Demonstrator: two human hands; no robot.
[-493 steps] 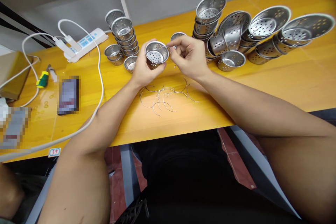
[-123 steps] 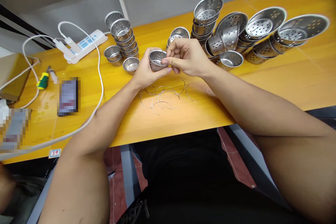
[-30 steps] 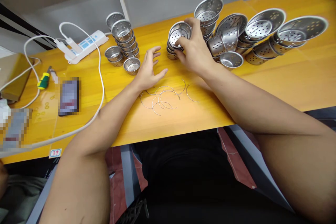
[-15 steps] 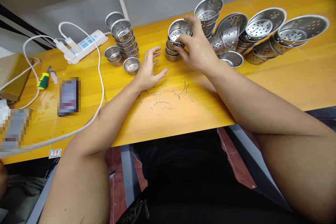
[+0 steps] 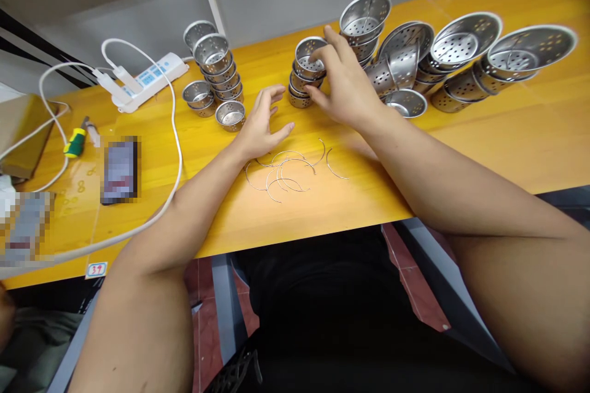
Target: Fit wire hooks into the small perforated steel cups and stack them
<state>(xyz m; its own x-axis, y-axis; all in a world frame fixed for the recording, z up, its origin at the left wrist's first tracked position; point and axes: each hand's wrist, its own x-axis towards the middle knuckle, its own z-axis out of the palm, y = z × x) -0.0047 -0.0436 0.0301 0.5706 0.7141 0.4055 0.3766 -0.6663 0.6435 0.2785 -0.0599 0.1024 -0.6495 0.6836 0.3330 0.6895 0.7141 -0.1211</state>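
Note:
My right hand (image 5: 343, 83) is beside a short stack of perforated metal cups (image 5: 310, 56), its fingers apart and curved around the near right side of the top cup. The fingers overlap that cup's rim, and I cannot tell if they touch it. My left hand (image 5: 263, 124) hovers over the table with thumb and fingers spread, holding nothing. Left of it sits a single small perforated cup (image 5: 230, 115). Several thin curved wires (image 5: 290, 175) lie loosely on the table in front of both hands.
Taller stacks of perforated cups (image 5: 216, 55) stand at the back left. More strainer cups (image 5: 465, 43), some tilted, fill the right side. A white power strip (image 5: 152, 80), its cable, a green-yellow screwdriver (image 5: 75, 142) and a blurred phone (image 5: 120, 171) lie at left on the yellow table (image 5: 322, 212).
My right hand has loosened from the top cup and its fingers have drawn slightly back to the right; the cup rests on the stack. My left hand has hardly moved.

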